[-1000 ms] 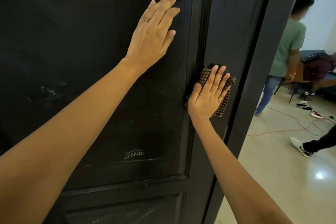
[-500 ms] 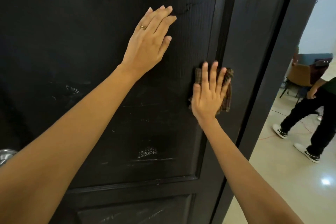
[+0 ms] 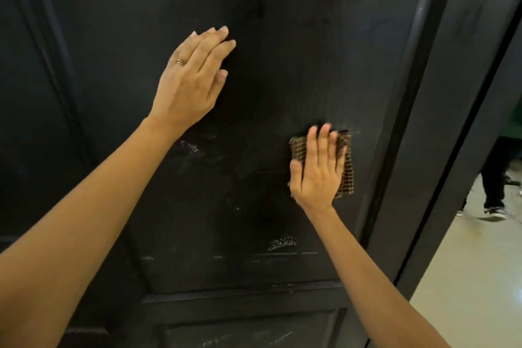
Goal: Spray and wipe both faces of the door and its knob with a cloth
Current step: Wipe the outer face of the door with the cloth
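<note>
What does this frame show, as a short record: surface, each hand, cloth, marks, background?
surface: black panelled wooden door, one face in view
left hand: left hand flat on the panel, fingers straight, gold ring on one finger
right hand: right hand presses the cloth flat, fingers straight
cloth: brown checked cloth, against the panel near its right side
marks: whitish smudges lower on the panel, below the cloth
background: a person's dark trouser legs on the pale floor, past the door edge
</note>
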